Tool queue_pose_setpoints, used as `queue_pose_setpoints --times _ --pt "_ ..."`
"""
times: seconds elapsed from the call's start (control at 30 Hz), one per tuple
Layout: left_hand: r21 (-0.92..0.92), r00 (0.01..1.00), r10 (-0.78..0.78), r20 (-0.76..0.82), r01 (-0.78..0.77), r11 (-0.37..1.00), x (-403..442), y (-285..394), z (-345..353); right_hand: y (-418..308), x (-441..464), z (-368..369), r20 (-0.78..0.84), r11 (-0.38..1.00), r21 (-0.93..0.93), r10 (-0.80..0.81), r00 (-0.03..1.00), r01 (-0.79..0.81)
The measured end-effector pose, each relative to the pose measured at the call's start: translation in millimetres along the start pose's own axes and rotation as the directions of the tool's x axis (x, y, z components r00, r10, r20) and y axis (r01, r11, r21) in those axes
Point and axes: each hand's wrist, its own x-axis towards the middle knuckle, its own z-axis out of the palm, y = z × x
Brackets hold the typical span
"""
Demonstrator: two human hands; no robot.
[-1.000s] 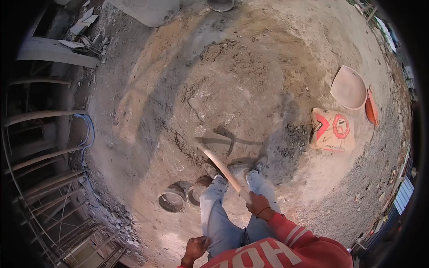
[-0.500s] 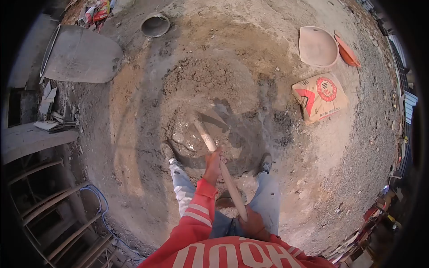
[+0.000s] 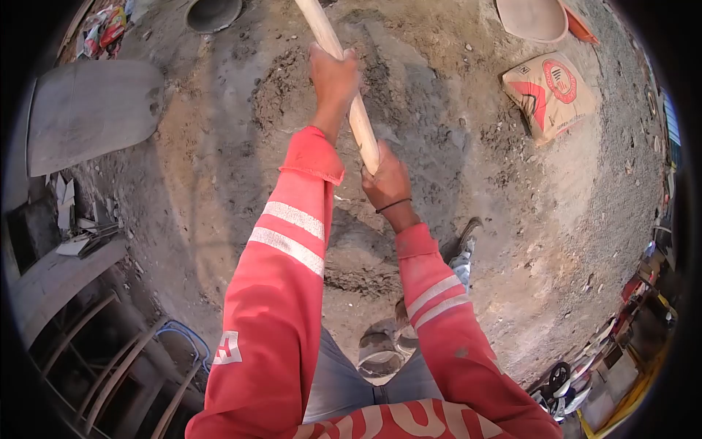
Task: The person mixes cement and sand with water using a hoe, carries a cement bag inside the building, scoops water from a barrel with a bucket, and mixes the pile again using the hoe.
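Note:
My left hand [image 3: 335, 79] is wrapped around a long wooden tool handle [image 3: 360, 121], high up in view. Lower down, my right hand [image 3: 386, 181] grips the same handle near its end. The handle slants up and leaves the top of the view, so the tool's head is hidden. Beneath and around my hands lies a patch of wet grey-brown mortar [image 3: 281, 91] on the ground, lumpy and partly covered by my arms.
A paper cement sack [image 3: 552, 95] lies at the right, below a pale basin [image 3: 534, 18]. A round bucket [image 3: 213, 13] stands at the upper left, above a grey sheet [image 3: 95, 110]. Another bucket [image 3: 380, 355] is between my legs. Wooden slats [image 3: 121, 373] and a blue hose [image 3: 186, 336] are lower left.
Both hands have risen and moved forward with the handle. The tool's far end, earlier down in the wet mortar, is now out of view. My right hand has come up from my lap.

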Motion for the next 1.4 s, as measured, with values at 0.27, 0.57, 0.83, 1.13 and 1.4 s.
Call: queue_pose_setpoints --times 0.27,0.57,0.83,1.13,1.4 --pt "0.286 0.837 -0.546 0.033 0.515 0.808 -191.2 -185.7 66.6 115.0 -151.0 -12.8 0.283 0.882 -0.162 0.472 0.835 -0.443" --pt "-0.110 0.505 -0.807 0.306 0.861 0.497 -293.4 -164.5 19.2 64.5 -321.4 -86.8 0.363 0.829 -0.257 0.559 0.745 -0.497" --pt "0.063 0.448 -0.889 0.100 0.889 0.454 -464.6 -177.3 -19.2 50.1 -457.3 -114.1 0.373 0.709 -0.343 0.705 0.604 -0.616" --pt "-0.170 0.815 -0.514 0.268 0.565 0.807 -220.9 -19.9 70.2 88.9 -246.5 -97.2 0.087 0.938 -0.064 0.347 0.934 -0.342" --pt "0.478 0.954 0.097 0.284 -0.229 0.848 -28.3 -46.2 219.5 178.2 118.2 -45.3 -0.143 0.972 0.234 0.017 0.990 0.017"
